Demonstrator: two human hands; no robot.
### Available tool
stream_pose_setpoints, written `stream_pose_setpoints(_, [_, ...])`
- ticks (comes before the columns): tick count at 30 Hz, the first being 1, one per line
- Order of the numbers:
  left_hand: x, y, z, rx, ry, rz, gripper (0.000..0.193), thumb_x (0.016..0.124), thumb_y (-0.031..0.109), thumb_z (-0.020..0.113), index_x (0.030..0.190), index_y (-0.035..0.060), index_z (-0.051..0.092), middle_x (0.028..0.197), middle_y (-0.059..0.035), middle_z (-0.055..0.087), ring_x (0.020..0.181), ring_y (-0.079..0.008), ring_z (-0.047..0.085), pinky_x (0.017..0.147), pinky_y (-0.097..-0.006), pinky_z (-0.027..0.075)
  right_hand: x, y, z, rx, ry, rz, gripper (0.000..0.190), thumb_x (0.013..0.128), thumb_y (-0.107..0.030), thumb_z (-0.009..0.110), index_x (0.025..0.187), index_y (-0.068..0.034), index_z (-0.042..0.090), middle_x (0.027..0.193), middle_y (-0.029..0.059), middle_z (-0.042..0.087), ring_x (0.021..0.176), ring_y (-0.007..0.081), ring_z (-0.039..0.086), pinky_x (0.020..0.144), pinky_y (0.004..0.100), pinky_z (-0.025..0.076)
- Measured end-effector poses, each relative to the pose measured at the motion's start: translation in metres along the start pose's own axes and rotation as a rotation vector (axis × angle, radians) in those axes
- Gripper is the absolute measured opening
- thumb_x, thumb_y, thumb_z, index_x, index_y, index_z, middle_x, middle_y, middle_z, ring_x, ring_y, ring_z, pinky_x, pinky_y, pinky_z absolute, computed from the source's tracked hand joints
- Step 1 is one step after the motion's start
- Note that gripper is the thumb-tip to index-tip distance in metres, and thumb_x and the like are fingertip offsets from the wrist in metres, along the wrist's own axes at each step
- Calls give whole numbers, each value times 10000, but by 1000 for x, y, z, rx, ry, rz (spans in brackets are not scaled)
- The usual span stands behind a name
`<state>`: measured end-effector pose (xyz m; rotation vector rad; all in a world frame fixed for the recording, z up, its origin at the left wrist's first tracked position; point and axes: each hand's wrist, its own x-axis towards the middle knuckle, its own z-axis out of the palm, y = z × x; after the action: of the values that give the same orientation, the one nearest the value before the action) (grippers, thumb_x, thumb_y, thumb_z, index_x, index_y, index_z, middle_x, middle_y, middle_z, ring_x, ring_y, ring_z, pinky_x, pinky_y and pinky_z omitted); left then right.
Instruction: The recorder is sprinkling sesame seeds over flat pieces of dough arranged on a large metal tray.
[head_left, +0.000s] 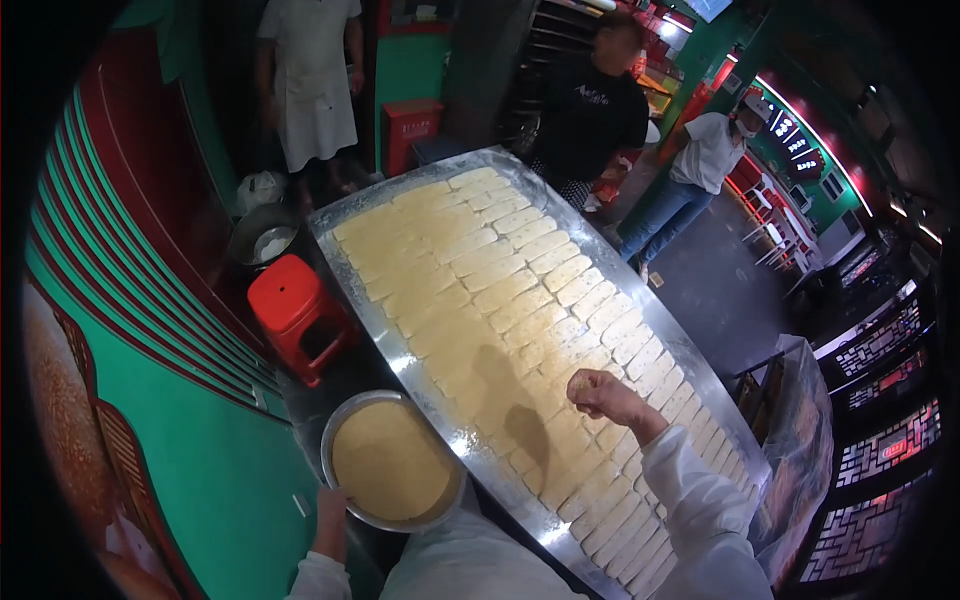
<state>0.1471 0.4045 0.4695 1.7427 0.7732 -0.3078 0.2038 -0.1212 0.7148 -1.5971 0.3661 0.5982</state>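
Observation:
Rows of pale oblong dough pieces (517, 281) lie close together on a large stainless-steel table (431, 409). A fine yellow-tan granular topping covers those on the left thickly; the pieces along the right side are barer. Above the middle rows is my right hand (606, 396), its fingers curled around a little of the same grain. Its shadow falls on the dough. At the lower left, my left hand (334, 504) grips the rim of a round metal basin (360, 517). The yellow-tan grain (394, 457) fills much of that basin, which sits against the table's near edge.
A red plastic stool (283, 294) stands left of the table, near a dark basin (262, 236) on the floor. A person in a white apron (315, 90), one in black (592, 105) and one in jeans (694, 172) stand beyond. A plastic-covered rack (799, 427) is at right.

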Motion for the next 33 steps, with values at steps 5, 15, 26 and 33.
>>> stream_pose_setpoints(5, [42, 86, 8, 68, -104, -1, 256, 666, 113, 619, 843, -69, 583, 726, -97, 589, 585, -198, 562, 487, -328, 421, 48, -72, 32, -140, 71, -60, 86, 876, -144, 618, 836, -87, 567, 617, -39, 467, 518, 46, 408, 447, 208, 334])
stream_pose_setpoints(15, [124, 163, -10, -54, -88, -71, 258, 671, 51, 615, 895, -74, 602, 717, -100, 607, 562, -200, 586, 440, -315, 439, 174, -172, 93, -344, 110, -160, 59, 864, -81, 601, 869, -53, 549, 641, -31, 468, 521, 40, 420, 432, 204, 341])
stream_pose_setpoints(26, [232, 214, -20, -18, -261, -89, 236, 659, 50, 582, 874, -48, 596, 665, -64, 583, 483, -161, 546, 385, -275, 402, 261, -179, 132, -367, 154, -52, 80, 871, -101, 601, 894, -28, 576, 636, 13, 517, 515, 73, 483, 441, 218, 402])
stream_pose_setpoints(33, [297, 243, -33, 94, -268, -130, 239, 705, 59, 581, 918, -48, 596, 662, -54, 577, 484, -135, 532, 401, -265, 408, 328, -230, 157, -329, 170, -87, 67, 872, -72, 585, 912, -20, 576, 689, 13, 534, 560, 69, 504, 479, 218, 430])
